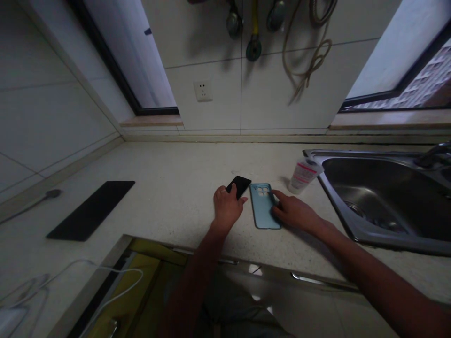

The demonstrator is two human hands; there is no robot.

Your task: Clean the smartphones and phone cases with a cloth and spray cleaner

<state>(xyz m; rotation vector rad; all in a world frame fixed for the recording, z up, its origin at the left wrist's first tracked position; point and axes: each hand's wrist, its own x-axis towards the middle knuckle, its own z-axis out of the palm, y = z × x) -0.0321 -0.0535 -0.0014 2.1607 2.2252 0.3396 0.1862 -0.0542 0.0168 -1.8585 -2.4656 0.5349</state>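
On the pale countertop (169, 188) my left hand (227, 206) is curled over the near end of a black phone (240, 184) that lies flat; a ring shows on one finger. Right beside it lies a light blue phone case (262, 206), camera holes at its far end. My right hand (294, 211) rests on the case's right edge, fingers pressed down on it. Both phone and case touch the counter.
A white tube or bottle (303, 176) lies tipped against the steel sink (384, 197) at the right. A black flat slab (92, 209) lies at the left, with a spoon (38, 201) beyond it. White cables (105, 270) trail at the lower left. A wall socket (203, 90) is behind.
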